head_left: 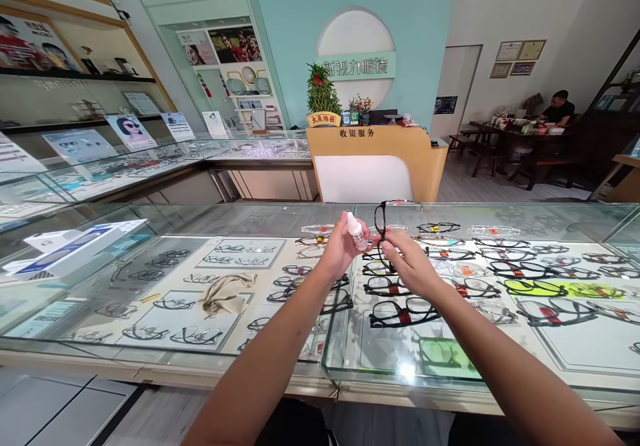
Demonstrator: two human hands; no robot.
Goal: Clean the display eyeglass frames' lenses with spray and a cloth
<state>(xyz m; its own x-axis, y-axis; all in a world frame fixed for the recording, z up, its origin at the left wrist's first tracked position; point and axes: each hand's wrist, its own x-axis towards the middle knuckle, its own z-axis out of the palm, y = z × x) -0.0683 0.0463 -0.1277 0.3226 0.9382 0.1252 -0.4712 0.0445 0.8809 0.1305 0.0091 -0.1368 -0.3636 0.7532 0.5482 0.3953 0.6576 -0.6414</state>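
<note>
My left hand point(339, 249) is closed round a small white bottle point(357, 231) with a white cap, held up above the glass counter point(150, 359). My right hand point(407, 261) pinches a pair of black-framed glasses point(383, 223) and holds them upright just right of the bottle. The bottle's tip points toward the glasses. Both hands hover over the middle of the display case, which is filled with several rows of spectacle frames. A beige cleaning cloth point(225, 294) lies crumpled on the glass to the left of my hands.
White and blue boxes point(65, 249) lie on the counter at the far left. An orange cashier desk point(375, 163) stands behind the case. More glass cases run along the left wall. A person sits at a dark table point(520, 136) at the back right.
</note>
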